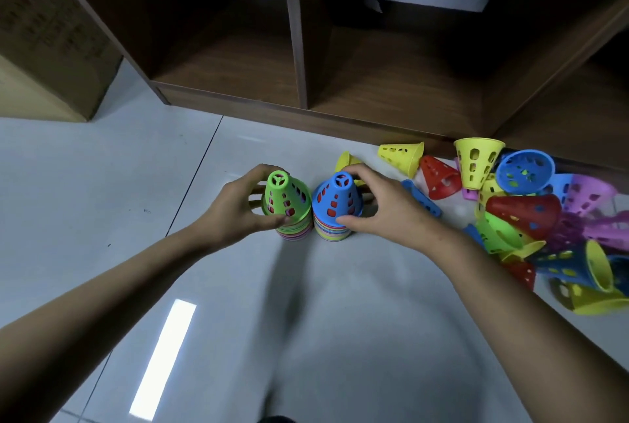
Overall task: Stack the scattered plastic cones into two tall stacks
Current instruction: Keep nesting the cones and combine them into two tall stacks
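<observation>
Two stacks of perforated plastic cones stand side by side on the white floor. The left stack [293, 228] is topped by a green cone [286, 199], and my left hand [238, 208] wraps around that cone from the left. The right stack [332, 228] is topped by a blue cone [337, 196], which my right hand [377, 205] grips from the right. A pile of loose cones [524, 215] in yellow, red, blue, purple and green lies scattered at the right. A yellow cone [345, 161] lies just behind the blue-topped stack.
A dark wooden shelf unit [306, 106] with open compartments runs along the back, its base right behind the loose cones. A cardboard box [51, 48] stands at the far left. White tiled floor [102, 184] stretches to the left and front.
</observation>
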